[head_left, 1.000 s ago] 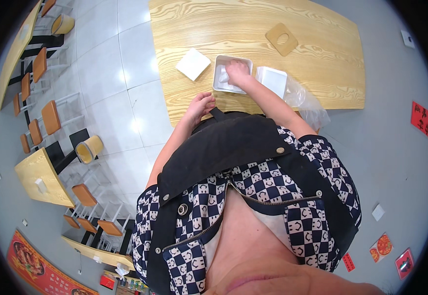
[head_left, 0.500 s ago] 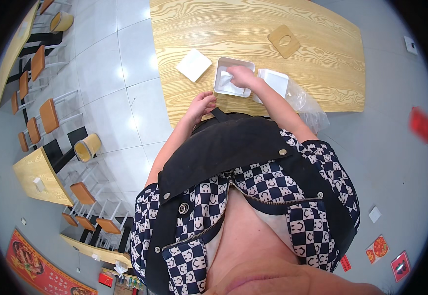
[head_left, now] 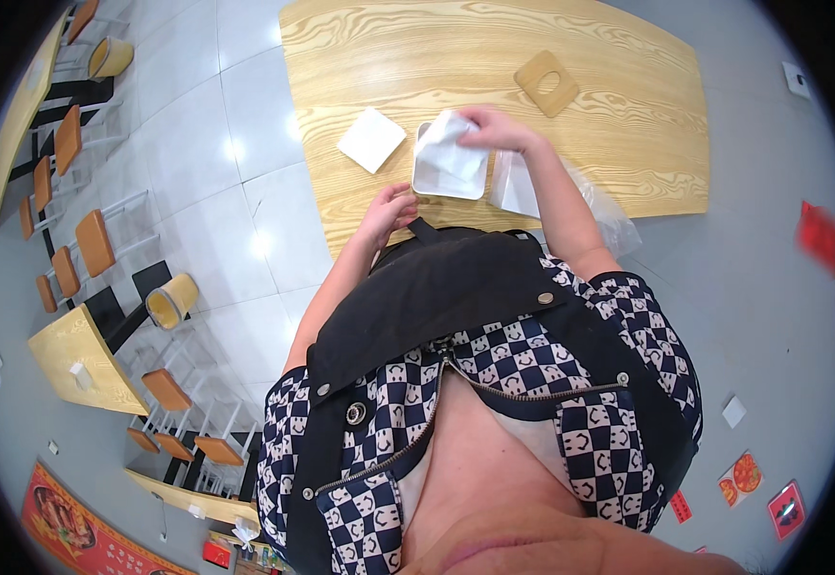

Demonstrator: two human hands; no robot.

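Note:
A white rectangular box stands uncovered near the table's front edge. My right hand is closed on a white tissue, held over the box's far part and hiding some of its inside. My left hand rests by the table edge at the box's near left corner. Its fingers are loosely bent and apart, with nothing seen in them; whether they touch the box I cannot tell. Left of the box lies a white square item, flat on the wood.
A wooden lid with an oval hole lies farther back on the table. Beneath my right forearm, a clear plastic bag with something white spreads over the front edge. Chairs and yellow bins stand left.
My right hand has come up out of the box toward the far right, lifting the tissue. My left hand stays by the near corner. The whole view has shifted slightly.

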